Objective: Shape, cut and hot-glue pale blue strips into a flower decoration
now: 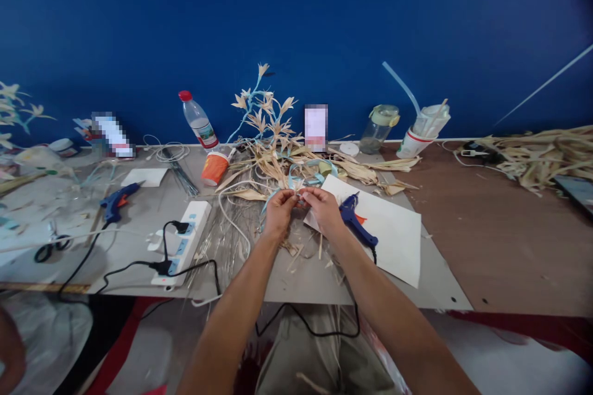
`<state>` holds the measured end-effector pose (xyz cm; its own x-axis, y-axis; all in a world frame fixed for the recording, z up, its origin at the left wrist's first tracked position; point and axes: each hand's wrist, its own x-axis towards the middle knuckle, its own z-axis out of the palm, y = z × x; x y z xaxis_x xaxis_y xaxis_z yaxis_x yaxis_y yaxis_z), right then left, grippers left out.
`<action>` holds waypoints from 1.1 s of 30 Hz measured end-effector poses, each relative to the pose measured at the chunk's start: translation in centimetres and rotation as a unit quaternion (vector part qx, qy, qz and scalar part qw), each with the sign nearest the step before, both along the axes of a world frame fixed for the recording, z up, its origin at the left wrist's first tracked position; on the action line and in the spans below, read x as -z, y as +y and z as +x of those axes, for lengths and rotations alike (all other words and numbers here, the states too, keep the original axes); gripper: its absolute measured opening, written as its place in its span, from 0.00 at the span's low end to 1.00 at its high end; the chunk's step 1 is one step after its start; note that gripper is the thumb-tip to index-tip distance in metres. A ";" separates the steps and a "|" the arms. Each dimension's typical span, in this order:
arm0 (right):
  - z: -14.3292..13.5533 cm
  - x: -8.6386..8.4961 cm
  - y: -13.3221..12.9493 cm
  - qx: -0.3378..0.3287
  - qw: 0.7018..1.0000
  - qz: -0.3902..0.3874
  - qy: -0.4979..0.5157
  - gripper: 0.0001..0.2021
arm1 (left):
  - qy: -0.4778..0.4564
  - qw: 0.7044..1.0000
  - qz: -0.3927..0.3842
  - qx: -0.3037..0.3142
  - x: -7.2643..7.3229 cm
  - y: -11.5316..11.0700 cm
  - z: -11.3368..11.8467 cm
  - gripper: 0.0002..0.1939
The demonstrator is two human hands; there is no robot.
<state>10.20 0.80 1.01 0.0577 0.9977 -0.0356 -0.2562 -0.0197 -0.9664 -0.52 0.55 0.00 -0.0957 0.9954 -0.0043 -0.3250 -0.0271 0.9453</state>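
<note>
My left hand [278,211] and my right hand [322,205] meet over the middle of the table, fingertips pinched together. Between them is a small pale corn-husk flower [297,184], its lower part hidden by the fingers. Blue tape [309,168] curls just behind it. A blue glue gun [359,226] lies on white paper [399,241] beside my right wrist. Behind my hands, dried corn husks [361,166] are heaped. Rising from that heap is a branch with pale husk flowers [257,117] and blue-wrapped stems.
Left of my arms lie a power strip [197,222], clear strands [222,241], another glue gun [115,202] and scissors [53,242]. An orange paper cup [214,168] and a bottle [202,126] stand behind. At the back right are a jar [376,133] and a white cup [411,143].
</note>
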 end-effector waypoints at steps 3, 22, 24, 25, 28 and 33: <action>-0.4 0.1 -0.2 -0.006 0.999 -0.022 0.039 0.07 | 0.082 0.995 0.024 -0.046 0.1 0.0 0.0 0.05; 2.2 -2.2 -0.3 -0.055 0.976 -0.083 0.196 0.07 | 0.163 0.980 0.070 -0.090 0.4 -0.1 -0.2 0.05; 2.1 -2.0 -0.2 -0.065 0.977 -0.092 0.182 0.08 | 0.159 0.981 0.071 -0.080 0.3 -0.2 -0.1 0.05; 1.9 -1.8 -0.2 -0.068 0.979 -0.093 0.166 0.09 | 0.159 0.982 0.071 -0.077 0.3 -0.2 0.0 0.05; 1.0 -1.2 -0.1 -0.050 0.991 -0.069 0.104 0.09 | 0.159 0.983 0.069 -0.061 0.4 -0.2 0.0 0.06; 0.1 -0.4 0.0 -0.015 1.000 -0.011 0.025 0.08 | 0.160 0.984 0.060 -0.047 1.0 0.1 0.0 0.06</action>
<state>10.32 0.77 1.41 0.0257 0.9979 -0.0593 -0.3037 -0.0487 -0.9515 -0.50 0.62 -1.04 -0.1656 0.9735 0.1574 -0.0023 -0.1600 0.9871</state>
